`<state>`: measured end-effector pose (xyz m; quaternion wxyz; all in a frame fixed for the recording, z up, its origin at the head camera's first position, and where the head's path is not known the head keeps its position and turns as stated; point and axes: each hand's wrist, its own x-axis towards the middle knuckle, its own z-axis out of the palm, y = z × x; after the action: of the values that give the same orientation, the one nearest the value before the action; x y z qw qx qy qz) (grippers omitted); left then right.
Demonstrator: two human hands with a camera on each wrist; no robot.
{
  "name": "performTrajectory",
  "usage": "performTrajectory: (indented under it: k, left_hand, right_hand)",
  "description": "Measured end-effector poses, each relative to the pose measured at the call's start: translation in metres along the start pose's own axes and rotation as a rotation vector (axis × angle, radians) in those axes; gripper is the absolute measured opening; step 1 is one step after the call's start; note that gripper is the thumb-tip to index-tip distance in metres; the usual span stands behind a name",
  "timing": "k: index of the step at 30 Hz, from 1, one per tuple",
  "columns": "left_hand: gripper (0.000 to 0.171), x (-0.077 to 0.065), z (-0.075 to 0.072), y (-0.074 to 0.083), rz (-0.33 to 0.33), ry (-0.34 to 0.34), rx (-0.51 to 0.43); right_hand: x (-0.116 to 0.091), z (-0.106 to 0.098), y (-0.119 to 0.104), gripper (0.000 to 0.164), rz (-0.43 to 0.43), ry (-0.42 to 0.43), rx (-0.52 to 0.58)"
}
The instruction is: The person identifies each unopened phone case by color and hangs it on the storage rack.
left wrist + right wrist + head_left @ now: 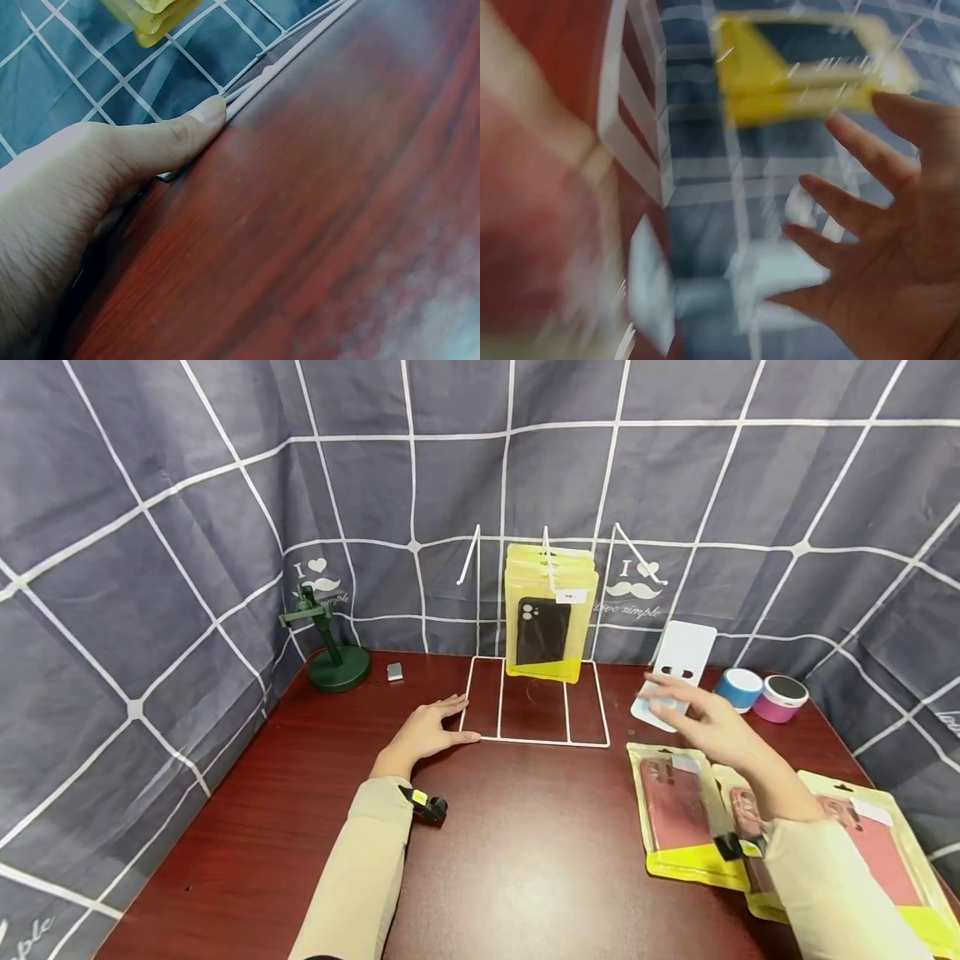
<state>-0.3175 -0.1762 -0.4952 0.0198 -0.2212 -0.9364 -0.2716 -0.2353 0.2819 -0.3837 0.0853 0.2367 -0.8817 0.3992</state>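
My left hand (423,732) rests at the front left corner of a white wire display rack (540,742). In the left wrist view its straight thumb (169,142) touches the rack's corner wire. Yellow-edged pouches (585,610) with a black phone case in front hang from the rack's middle hook; the two side hooks are bare. My right hand (705,722) hovers with spread fingers and holds nothing, partly covering a white phone stand (686,647). Below it lie several pouches (678,810) with reddish phone cases, partly hidden by the right arm.
Beside the phone stand sit a blue round speaker (738,689) and a pink one (778,700). At the far left stands a green stand (339,668), with a small silver block (394,672) near it. A dark checked cloth (360,485) hangs behind the table.
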Motion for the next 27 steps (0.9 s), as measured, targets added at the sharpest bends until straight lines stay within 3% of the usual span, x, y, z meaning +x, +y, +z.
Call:
performTrajectory:
  k: [3, 6, 11, 19, 27]
  left_hand:
    - [0.097, 0.000, 0.000, -0.001, -0.006, 0.012, 0.001]
    - [0.097, -0.001, 0.000, -0.002, -0.007, 0.005, 0.004]
    - [0.096, -0.003, 0.002, -0.002, 0.005, -0.002, 0.004]
    - [0.097, -0.002, 0.005, 0.001, -0.012, -0.016, -0.003]
    - [0.098, -0.002, 0.002, 0.003, -0.027, -0.012, -0.016]
  right_hand:
    - [-0.032, -0.001, 0.035, 0.031, 0.053, -0.008, -0.145]
    - [-0.054, 0.003, 0.062, 0.038, 0.160, -0.040, -0.228]
    - [-0.069, 0.009, 0.089, 0.048, 0.205, -0.046, -0.276]
    - [-0.072, 0.010, 0.097, 0.016, 0.166, 0.023, -0.309]
    - [-0.070, 0.009, 0.096, 0.007, 0.139, 0.005, -0.362]
